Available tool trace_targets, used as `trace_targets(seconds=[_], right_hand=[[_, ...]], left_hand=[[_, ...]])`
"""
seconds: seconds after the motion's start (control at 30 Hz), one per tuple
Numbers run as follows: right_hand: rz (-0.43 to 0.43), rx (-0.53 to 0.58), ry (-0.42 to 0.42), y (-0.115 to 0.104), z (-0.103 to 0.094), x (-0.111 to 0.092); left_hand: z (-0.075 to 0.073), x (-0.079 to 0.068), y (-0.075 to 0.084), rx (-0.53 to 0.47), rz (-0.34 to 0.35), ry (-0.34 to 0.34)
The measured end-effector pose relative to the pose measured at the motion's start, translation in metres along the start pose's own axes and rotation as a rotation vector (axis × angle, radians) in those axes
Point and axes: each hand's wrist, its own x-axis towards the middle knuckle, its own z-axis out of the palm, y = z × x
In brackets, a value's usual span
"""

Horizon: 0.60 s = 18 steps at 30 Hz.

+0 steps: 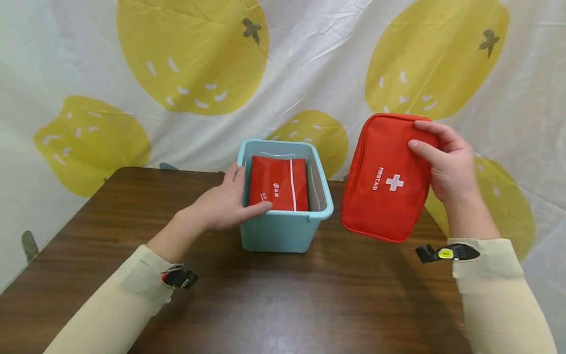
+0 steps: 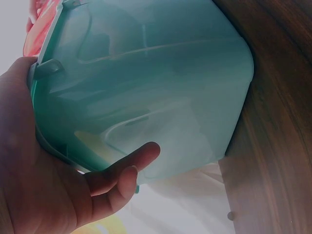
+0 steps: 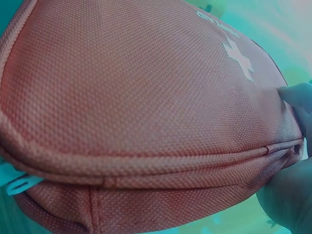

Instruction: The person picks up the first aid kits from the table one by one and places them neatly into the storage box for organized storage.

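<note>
A red first-aid pouch (image 1: 384,182) with a white cross and lettering is held up right of the bin. My right hand (image 1: 451,157) grips its upper right edge, thumb on the printed face; the other fingers are partly hidden behind it. In the right wrist view the pouch (image 3: 146,97) fills most of the picture, its zipper seam along the bottom. My left hand (image 1: 225,201) rests at the near left corner of a light blue plastic bin (image 1: 283,233). Its thumb lies over the rim, while relaxed fingers lie along the outer wall, as the left wrist view shows.
Inside the bin stands a flat red packet (image 1: 276,182) with a white stripe and white print. The bin is on a dark wooden table (image 1: 283,300). Behind it hangs a white cloth (image 1: 309,59) patterned with yellow lemons.
</note>
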Motion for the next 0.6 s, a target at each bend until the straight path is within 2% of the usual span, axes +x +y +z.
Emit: trace_targets(seconds=[0.2,0.6], right_hand=[[-0.029,0.050,-0.006,-0.010,0.006,0.001],[-0.119,0.073,-0.003,-0.030,0.026,0.005]], left_hand=[[0.000,0.000,0.000,0.002,0.000,0.004],[0.001,0.001,0.000,0.004,-0.005,0.008]])
